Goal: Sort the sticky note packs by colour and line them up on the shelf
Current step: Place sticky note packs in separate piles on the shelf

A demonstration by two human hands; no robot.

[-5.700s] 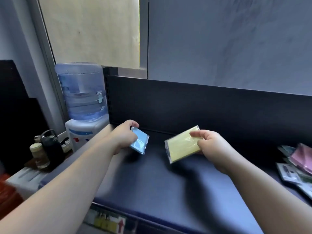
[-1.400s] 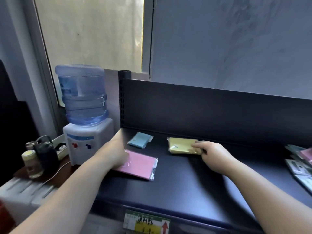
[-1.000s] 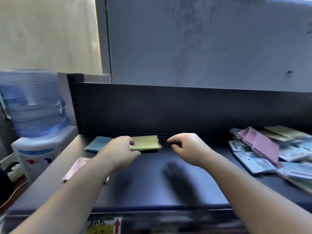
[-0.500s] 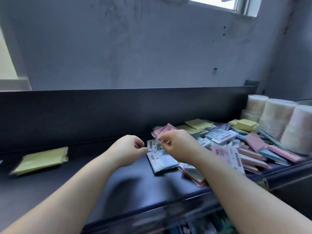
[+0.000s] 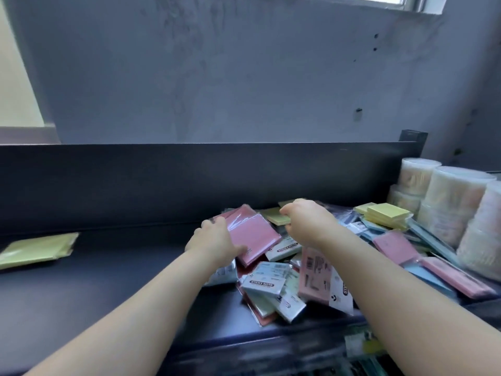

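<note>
Gripping a pink pack (image 5: 252, 234) with the left hand (image 5: 214, 241), fingers curled round its near-left edge; pack is tilted, raised over the pile (image 5: 271, 289) of mixed pink, blue, green and yellow packs on the right half of the shelf (image 5: 122, 280); right hand (image 5: 309, 221) sits over a yellow pack (image 5: 273, 217) at the back of the pile, fingers curled downward, can't tell whether they hold it; lone yellow pack (image 5: 35, 249) lies flat far left, well apart from the pile; shelf is dark and matte with a low dark back panel (image 5: 135, 180); clear-wrapped round tubs (image 5: 450, 202) stand at the right end; scuffed grey wall (image 5: 217, 77) behind; window (image 5: 385, 1) top right; shelf front edge is blurred.
</note>
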